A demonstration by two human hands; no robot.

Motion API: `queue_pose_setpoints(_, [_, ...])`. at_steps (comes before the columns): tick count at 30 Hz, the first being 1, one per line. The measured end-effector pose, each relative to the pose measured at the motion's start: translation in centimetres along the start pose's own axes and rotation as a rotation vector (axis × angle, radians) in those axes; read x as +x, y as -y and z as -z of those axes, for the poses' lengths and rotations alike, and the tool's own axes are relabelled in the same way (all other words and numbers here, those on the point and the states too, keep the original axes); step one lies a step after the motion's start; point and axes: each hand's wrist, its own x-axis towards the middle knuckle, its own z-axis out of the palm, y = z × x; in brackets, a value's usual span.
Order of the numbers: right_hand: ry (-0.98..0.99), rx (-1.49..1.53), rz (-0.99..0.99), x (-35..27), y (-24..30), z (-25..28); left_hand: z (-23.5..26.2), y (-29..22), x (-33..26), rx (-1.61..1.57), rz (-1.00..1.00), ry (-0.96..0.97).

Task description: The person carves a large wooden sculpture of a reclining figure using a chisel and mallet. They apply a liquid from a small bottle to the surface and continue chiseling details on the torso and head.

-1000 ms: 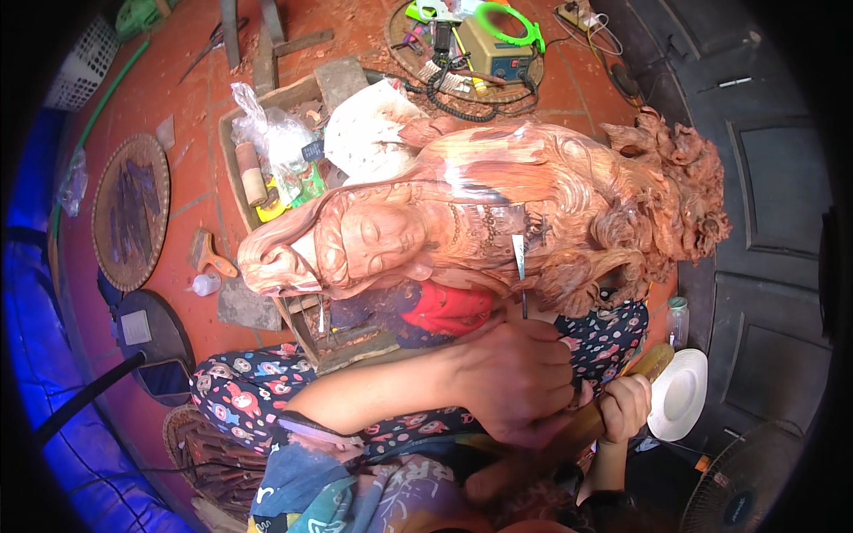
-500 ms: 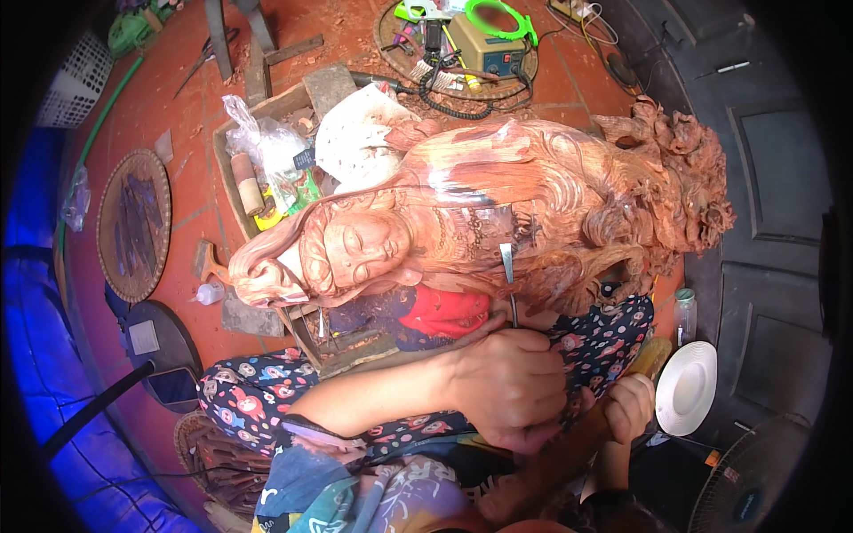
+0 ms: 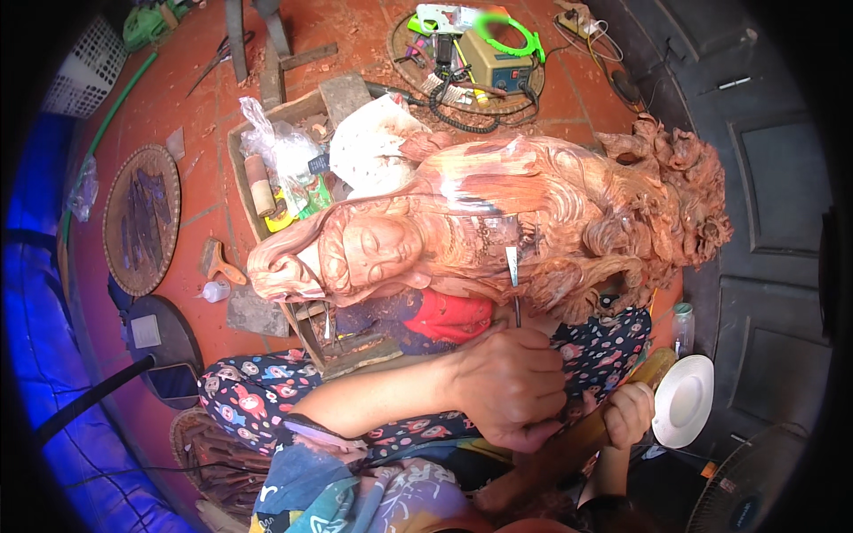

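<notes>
A reddish wooden statue (image 3: 444, 240) of a robed figure lies on its back across the view, head to the left, with a gnarled mass at its right end. My left hand (image 3: 511, 386) is closed in a fist around a chisel (image 3: 513, 266). The chisel's flat steel blade points away from me, its tip at the figure's chest; the fist hides the handle. Lower right, my right hand (image 3: 629, 413) is wrapped round a long wooden club (image 3: 656, 366), yellowish at its far end and darker, blurred, near me. The club is apart from the statue.
A wooden crate (image 3: 238, 169) with plastic bags sits beneath the statue's head. Beyond are a round tray (image 3: 395, 53) and a power box (image 3: 498, 71) with coiled cable. Brush (image 3: 222, 262) and chisel basket (image 3: 108, 222) lie left; a white plate (image 3: 682, 401), jar (image 3: 682, 329) and fan (image 3: 746, 489) stand right.
The view has shifted, so the statue and floor things sit lower and mostly a little further right. Both hands keep their grips, with the chisel tip still at the figure's chest.
</notes>
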Motion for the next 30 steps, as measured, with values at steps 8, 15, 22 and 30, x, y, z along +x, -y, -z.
queue_pose_setpoints(8, [-0.016, 0.054, 0.072, 0.2, 0.1, -0.4, -0.4, 0.1, -0.5, -0.019, -0.006, -0.003])
queue_pose_setpoints(15, [-0.041, -0.054, -0.006, -0.1, -0.1, 0.2, -0.1, 0.0, -0.1, -0.017, 0.007, -0.040])
queue_pose_setpoints(22, [-0.102, -0.051, -0.018, -0.5, -0.5, 0.5, 0.3, -0.1, 0.2, -0.025, 0.010, -0.041])
queue_pose_setpoints(30, [-0.132, -0.029, 0.001, -0.5, -0.8, 0.3, 0.6, -0.2, 0.6, -0.044, 0.021, -0.064])
